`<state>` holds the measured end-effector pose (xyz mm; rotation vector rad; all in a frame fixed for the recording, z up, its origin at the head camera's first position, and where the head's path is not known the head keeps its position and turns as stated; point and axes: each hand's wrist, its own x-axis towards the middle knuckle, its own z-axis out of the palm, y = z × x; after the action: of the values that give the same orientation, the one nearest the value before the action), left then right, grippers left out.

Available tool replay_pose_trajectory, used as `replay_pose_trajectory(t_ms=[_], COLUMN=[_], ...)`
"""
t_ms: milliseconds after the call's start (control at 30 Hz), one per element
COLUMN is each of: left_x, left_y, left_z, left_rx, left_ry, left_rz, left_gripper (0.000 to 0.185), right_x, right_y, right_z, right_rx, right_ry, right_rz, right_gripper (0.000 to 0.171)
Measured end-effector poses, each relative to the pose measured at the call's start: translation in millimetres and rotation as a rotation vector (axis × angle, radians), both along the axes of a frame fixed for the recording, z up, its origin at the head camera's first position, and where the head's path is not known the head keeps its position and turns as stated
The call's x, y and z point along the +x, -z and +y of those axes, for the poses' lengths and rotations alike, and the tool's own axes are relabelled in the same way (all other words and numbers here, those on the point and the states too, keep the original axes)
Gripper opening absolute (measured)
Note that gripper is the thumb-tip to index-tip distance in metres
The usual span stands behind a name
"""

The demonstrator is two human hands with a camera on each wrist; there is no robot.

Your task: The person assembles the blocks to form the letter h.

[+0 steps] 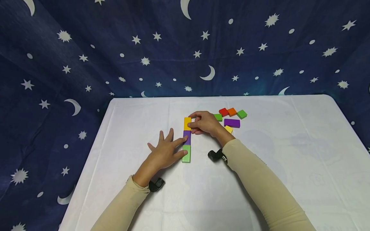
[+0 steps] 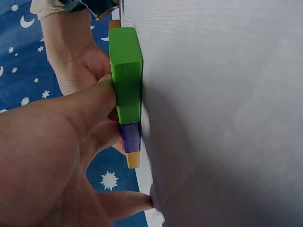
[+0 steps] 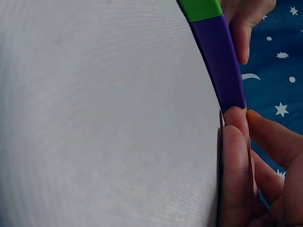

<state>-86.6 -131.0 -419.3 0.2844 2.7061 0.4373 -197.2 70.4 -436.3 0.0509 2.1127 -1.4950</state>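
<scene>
Three flat blocks lie end to end in a line on the white table (image 1: 289, 154): yellow block (image 1: 186, 121) farthest, purple block (image 1: 187, 138) in the middle, green block (image 1: 186, 154) nearest. My left hand (image 1: 169, 149) lies flat with its fingers spread and straight, and the fingertips touch the left sides of the purple and green blocks. The left wrist view shows a finger (image 2: 90, 101) pressing the green block (image 2: 125, 75). My right hand (image 1: 202, 123) curls over the yellow block and pinches it. In the right wrist view its fingers (image 3: 234, 156) meet at the purple block's (image 3: 220, 61) end.
Several loose blocks lie just right of my right hand: a small green block (image 1: 218, 117), red (image 1: 223, 112), orange (image 1: 232, 111), another green (image 1: 242, 114), a long purple (image 1: 232, 123) and a yellow one (image 1: 229, 129). A dark star-print cloth (image 1: 86, 57) hangs behind the table.
</scene>
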Motion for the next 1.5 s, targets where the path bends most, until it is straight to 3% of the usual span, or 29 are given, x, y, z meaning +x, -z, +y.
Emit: replay_pose_trajectory(t_ms=[800,1200,1333,1500], left_x=[0.6,0.2,0.5,1.4], left_y=[-1.1,-1.0,-1.6,-2.3], left_z=[0.5,1.6,1.6,1.3], left_rx=[-0.005,-0.003,-0.005,-0.024], left_ry=[-0.003,-0.003,-0.004,0.007], left_rz=[-0.005,-0.004,0.001,0.016], left_gripper=[0.061,0.061,0.06,0.059], right_x=[1.6,7.0,7.2,3.6], right_y=[-2.2,-10.1,-20.9,-39.3], right_z=[-0.8,12.3,21.0,36.9], right_rx=[-0.007,-0.076,-0.038,0.183], right_ry=[-0.003,0.02,0.008,-0.044], right_rz=[0.006,-0.035,0.058,0.335], right_gripper=[0.043,0.053,0.049,0.039])
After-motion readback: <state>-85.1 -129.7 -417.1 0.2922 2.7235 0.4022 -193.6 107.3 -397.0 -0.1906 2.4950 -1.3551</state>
